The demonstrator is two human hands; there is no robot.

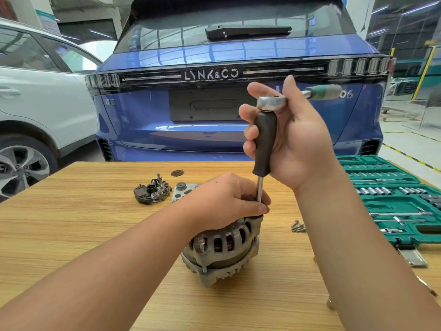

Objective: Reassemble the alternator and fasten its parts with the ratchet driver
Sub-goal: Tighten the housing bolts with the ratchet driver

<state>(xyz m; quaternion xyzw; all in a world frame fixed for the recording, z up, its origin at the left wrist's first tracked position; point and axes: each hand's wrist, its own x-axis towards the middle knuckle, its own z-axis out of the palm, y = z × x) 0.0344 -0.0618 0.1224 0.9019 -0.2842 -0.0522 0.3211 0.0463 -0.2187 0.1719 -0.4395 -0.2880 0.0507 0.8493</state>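
The grey alternator point(223, 249) stands on the wooden table point(71, 235), near its middle. My left hand point(226, 199) rests on top of it, fingers curled round the thin steel shaft of the driver where it meets the housing. The driver point(265, 144) stands upright, black handle above the shaft. A ratchet point(272, 101) with a green grip point(324, 91) sits on the handle's top, pointing right. My right hand point(288, 139) grips the black handle and the ratchet head. The bolt under the shaft is hidden by my left hand.
A dark rectifier part point(152, 191) and a grey cover piece point(182, 189) lie behind the alternator. Loose screws point(298, 226) lie to its right. An open green socket case point(393, 199) fills the table's right side. A blue car point(238, 80) stands behind the table.
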